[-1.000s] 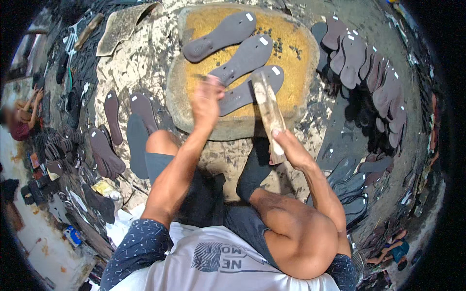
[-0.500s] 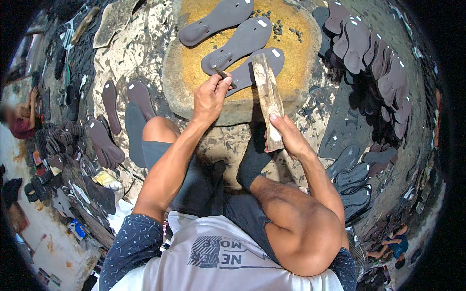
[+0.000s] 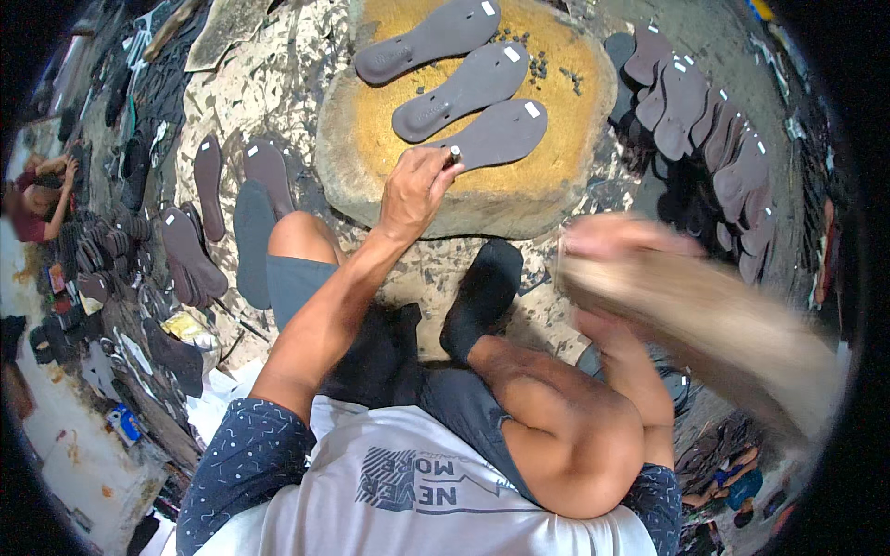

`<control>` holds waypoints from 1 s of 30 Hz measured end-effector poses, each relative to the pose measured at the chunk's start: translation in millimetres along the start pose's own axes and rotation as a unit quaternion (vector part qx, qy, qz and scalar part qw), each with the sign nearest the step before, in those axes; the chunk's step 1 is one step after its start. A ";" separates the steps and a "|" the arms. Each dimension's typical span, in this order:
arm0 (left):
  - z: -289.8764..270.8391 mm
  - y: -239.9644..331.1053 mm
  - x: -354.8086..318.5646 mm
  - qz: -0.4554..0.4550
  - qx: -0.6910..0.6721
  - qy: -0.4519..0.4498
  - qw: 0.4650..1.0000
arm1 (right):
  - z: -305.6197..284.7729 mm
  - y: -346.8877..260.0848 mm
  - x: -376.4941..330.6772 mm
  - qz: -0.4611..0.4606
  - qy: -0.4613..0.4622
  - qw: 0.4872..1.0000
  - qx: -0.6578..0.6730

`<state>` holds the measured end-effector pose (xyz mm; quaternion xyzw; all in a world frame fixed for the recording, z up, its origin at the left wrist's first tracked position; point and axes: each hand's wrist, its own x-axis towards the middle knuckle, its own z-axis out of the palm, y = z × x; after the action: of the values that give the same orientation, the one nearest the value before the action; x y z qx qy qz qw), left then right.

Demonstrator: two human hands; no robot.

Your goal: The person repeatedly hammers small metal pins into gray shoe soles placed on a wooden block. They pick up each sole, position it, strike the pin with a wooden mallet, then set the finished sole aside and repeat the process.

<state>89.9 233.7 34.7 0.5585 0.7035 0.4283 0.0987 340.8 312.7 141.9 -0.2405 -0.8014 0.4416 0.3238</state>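
My left hand is closed around a short metal punch, upright over the heel part of the nearest grey shoe sole. Whether the punch's lower end touches that sole is hidden by my fingers. Out to the right, my right hand grips a long wooden bat, raised off the block and smeared by motion. Two more grey soles, a middle one and a far one, lie alongside on the yellow-topped chopping block. Small black cut-out bits are scattered near them.
Overlapping rows of soles lie at the right. More soles rest left of my knee. My dark-socked foot is just below the block. Other people are far left and at the lower right.
The wooden bat has swung from over the nearest sole out to the right and up, with my right hand. My left hand has shifted slightly down and right, and the punch now stands upright.
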 end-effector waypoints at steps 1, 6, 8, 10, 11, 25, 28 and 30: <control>5.9 -3.9 -6.6 0.018 0.004 -0.001 1.000 | 20.4 29.7 -26.8 0.085 -0.106 0.986 -0.092; -9.7 -18.1 -37.6 0.008 0.078 -0.046 0.996 | 13.4 27.5 3.4 0.475 -0.306 0.816 0.122; -5.5 -2.4 15.8 -0.136 -0.058 0.003 0.989 | 13.8 50.2 1.4 0.454 -0.236 0.855 0.080; -8.3 -0.1 12.6 -0.371 -0.242 0.039 0.896 | 29.7 60.4 -30.1 0.452 -0.174 0.858 0.170; -14.6 -3.6 18.3 -0.366 -0.288 0.073 0.882 | 37.9 65.8 -36.4 0.469 -0.161 0.846 0.196; -20.5 -23.3 28.6 0.080 0.104 -0.179 0.975 | 39.8 84.8 -23.9 0.358 0.063 0.911 0.194; -28.1 -34.2 66.0 0.044 0.116 -0.159 0.979 | 39.0 90.0 -16.2 0.337 0.131 0.903 0.231; -35.9 -44.9 83.3 0.030 0.168 -0.160 0.972 | 42.6 89.8 -16.3 0.372 0.134 0.886 0.244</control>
<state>6.6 288.0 53.0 0.6495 0.7232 0.2114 0.1017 329.6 322.7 42.3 -0.4911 -0.4691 0.6747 0.2889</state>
